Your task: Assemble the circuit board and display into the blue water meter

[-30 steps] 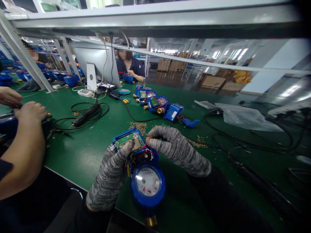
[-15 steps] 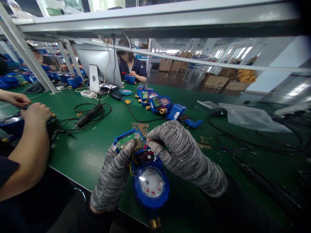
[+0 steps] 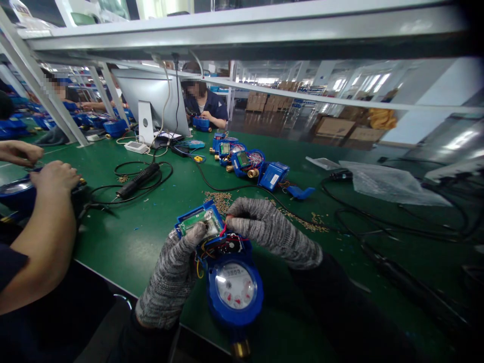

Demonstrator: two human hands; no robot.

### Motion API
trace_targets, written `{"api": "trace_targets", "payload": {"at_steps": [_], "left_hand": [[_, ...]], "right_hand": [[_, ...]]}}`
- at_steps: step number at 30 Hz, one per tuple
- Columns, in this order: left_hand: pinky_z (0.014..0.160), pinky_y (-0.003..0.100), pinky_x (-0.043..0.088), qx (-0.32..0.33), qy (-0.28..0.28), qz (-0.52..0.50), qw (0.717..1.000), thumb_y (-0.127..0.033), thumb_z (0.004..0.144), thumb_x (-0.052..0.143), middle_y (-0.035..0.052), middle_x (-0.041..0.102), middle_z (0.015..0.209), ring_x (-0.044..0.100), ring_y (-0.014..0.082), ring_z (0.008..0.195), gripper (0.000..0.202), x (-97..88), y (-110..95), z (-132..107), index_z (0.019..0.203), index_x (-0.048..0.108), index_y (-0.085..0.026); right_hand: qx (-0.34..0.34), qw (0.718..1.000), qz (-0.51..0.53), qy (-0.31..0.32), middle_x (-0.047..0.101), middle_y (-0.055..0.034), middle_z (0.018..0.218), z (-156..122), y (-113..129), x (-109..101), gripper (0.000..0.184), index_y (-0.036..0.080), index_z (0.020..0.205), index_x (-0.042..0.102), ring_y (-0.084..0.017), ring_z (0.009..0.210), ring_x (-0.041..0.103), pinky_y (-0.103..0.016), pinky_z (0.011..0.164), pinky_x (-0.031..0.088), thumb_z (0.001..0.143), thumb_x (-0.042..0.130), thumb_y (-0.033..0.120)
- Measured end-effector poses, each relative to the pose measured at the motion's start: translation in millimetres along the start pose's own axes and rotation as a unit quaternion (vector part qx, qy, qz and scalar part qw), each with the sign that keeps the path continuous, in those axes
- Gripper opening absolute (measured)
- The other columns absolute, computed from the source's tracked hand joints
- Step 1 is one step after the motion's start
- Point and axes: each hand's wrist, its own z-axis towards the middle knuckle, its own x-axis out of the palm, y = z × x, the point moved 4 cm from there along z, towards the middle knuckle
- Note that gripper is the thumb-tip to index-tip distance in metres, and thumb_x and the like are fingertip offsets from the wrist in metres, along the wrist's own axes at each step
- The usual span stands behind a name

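Note:
A blue water meter [image 3: 235,287] with a round dial and a brass end lies before me at the green table's front edge. Its blue box holds a green circuit board [image 3: 194,220], tilted up above the dial. My left hand [image 3: 176,259], in a grey knit glove, grips this box from the left, thumb on the board. My right hand [image 3: 257,224], gloved alike, is closed with fingertips pinched at the box's right edge, where red wires [image 3: 223,230] run. What exactly the fingertips hold is too small to tell. Below the board, a black part and yellow wires show.
Small brass screws [image 3: 219,200] lie scattered beyond the meter. Several more meters [image 3: 247,162] stand farther back. A black electric screwdriver [image 3: 138,180] and its cable lie left, a plastic bag [image 3: 393,184] right. A co-worker's arms [image 3: 53,201] are close on the left.
My right hand has drawn lower and flatter at the box's right edge, its forearm shifting left and uncovering more screws. The left thumb has slid slightly left and down on the board.

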Motion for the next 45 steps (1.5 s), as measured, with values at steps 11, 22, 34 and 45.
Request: {"api": "trace_targets", "payload": {"at_steps": [11,22,34,45], "left_hand": [[0.115,0.036,0.047,0.041,0.015,0.034,0.998,-0.028,0.088,0.071,-0.001,0.076,0.114,0.06,0.0253,0.129,0.011,-14.4,14,2,0.097,0.078,-0.027],[0.11,0.043,0.05,-0.028,0.087,-0.003,0.996,-0.032,0.092,0.065,0.0076,0.077,0.113,0.066,0.0289,0.12,0.032,-6.8,17,8,0.121,0.071,-0.021],[0.109,0.038,0.051,0.061,-0.049,-0.024,0.997,-0.032,0.088,0.072,0.0015,0.078,0.107,0.071,0.0228,0.11,0.017,-9.9,24,1,0.103,0.075,-0.024],[0.093,0.033,0.057,0.133,-0.013,0.158,0.978,-0.04,0.086,0.074,0.0052,0.077,0.105,0.072,0.0237,0.098,0.031,-6.1,20,1,0.108,0.072,-0.019]], "right_hand": [[0.018,0.996,0.066,0.064,0.068,-0.0009,0.086,6,-12,1,0.018,0.018,0.089,0.072,-0.017,0.081,0.063,-0.028,0.073,0.05,0.088,0.071,0.036],[-0.027,0.984,0.065,0.164,0.072,-0.0068,0.094,24,-20,6,0.054,0.016,0.093,0.073,-0.026,0.094,0.067,-0.043,0.09,0.054,0.078,0.072,0.068],[-0.147,0.898,-0.237,-0.341,0.073,-0.0027,0.098,-48,5,6,0.008,0.022,0.098,0.07,-0.019,0.093,0.068,-0.037,0.091,0.055,0.091,0.065,0.022],[0.028,0.981,-0.123,-0.147,0.076,-0.0022,0.093,-46,15,8,0.017,0.022,0.093,0.074,-0.023,0.087,0.071,-0.042,0.083,0.058,0.083,0.064,0.03]]}}
